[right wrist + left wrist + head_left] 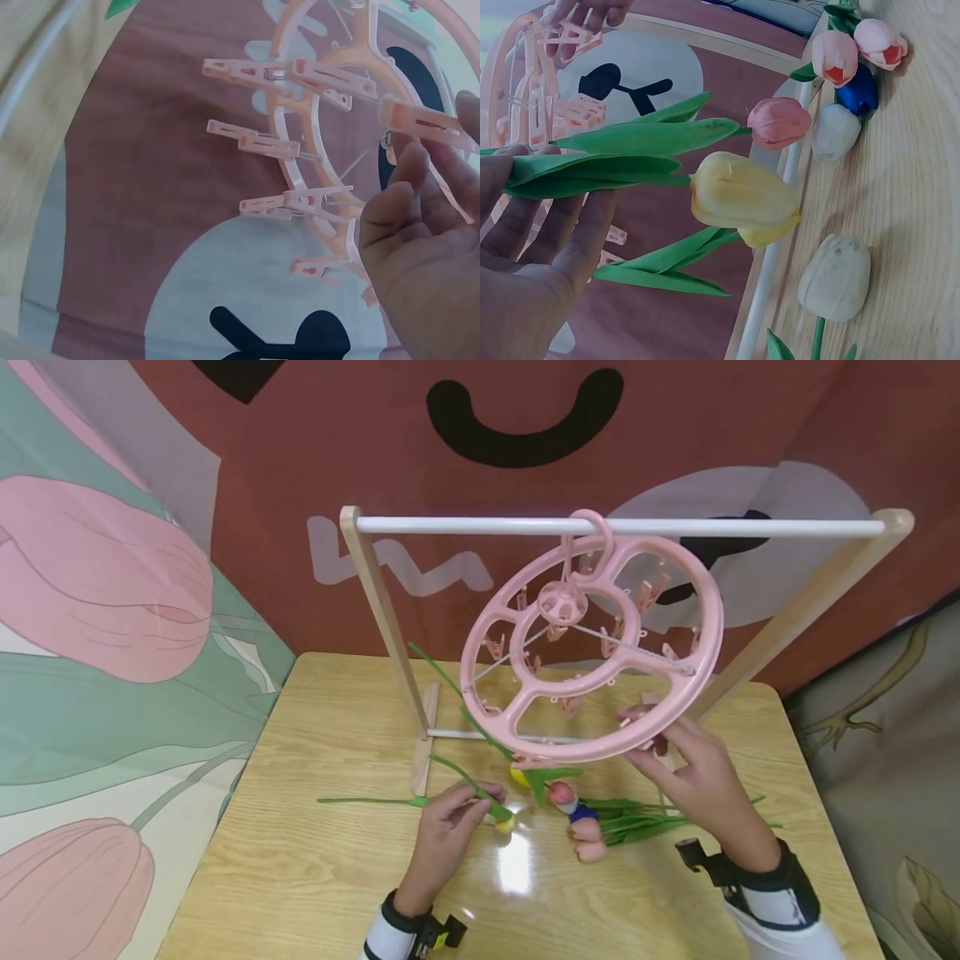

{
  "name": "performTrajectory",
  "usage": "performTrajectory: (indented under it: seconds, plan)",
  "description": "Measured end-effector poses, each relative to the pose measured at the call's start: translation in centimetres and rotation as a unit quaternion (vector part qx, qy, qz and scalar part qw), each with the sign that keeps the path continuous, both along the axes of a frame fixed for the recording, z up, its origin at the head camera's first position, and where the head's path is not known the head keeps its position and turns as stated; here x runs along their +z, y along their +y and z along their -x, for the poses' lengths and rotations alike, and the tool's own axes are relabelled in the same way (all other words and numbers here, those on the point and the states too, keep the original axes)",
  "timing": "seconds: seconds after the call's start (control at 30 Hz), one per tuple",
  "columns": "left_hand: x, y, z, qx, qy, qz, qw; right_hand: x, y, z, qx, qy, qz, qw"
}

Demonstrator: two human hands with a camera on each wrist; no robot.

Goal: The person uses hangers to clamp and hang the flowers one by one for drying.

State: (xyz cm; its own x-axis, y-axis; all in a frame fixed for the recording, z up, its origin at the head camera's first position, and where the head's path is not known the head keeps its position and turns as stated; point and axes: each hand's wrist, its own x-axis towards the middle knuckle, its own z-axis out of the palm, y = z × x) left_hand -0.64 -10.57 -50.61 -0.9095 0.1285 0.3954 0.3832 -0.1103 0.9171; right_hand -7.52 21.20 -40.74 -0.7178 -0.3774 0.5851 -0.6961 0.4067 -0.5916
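Observation:
My left hand (442, 835) holds a pale yellow tulip (742, 191) by its green stem and leaves, the bloom pointing down over the table. Above it, a round pink clip hanger (678, 710) hangs by its hook from a white bar. At the hanger's right front rim, my right hand (701, 768) pinches a pink clothes peg (420, 120) between thumb and fingers. Beyond the held flower, a pink tulip (778, 124) and a brighter yellow tulip (769, 231) hang bloom-down. Several more pink pegs (259, 142) dangle around the rings.
Pink, blue and white tulips (588, 839) lie bunched on the wooden table (300, 860), stems to the right. A white tulip (834, 277) lies near my left hand. The rack's wooden posts (386, 627) and white top bar (465, 526) frame the hanger.

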Motion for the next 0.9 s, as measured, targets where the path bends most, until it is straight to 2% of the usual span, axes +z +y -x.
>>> performTrajectory:
  seconds: [0.3, 0.5, 0.7, 0.9]
  plan:
    - [0.4, 0.2, -0.3, -0.008, 0.01, -0.008, 0.9999, 0.7, -0.1, 0.0, 0.012, -0.061, 0.026, 0.998]
    - [0.7, 0.4, -0.4, -0.008, 0.0, -0.014, 0.9999, 1.0, -0.4, -0.2, 0.029, -0.103, 0.042, 0.993]
    - [0.5, 0.5, -0.4, -0.007, -0.011, -0.022, 0.9997, 0.4, -1.0, -0.3, 0.043, -0.105, 0.054, 0.992]
    - [0.2, 0.5, -0.3, 0.0, -0.014, -0.017, 0.9998, -0.4, -1.7, -0.5, 0.028, -0.09, 0.047, 0.994]
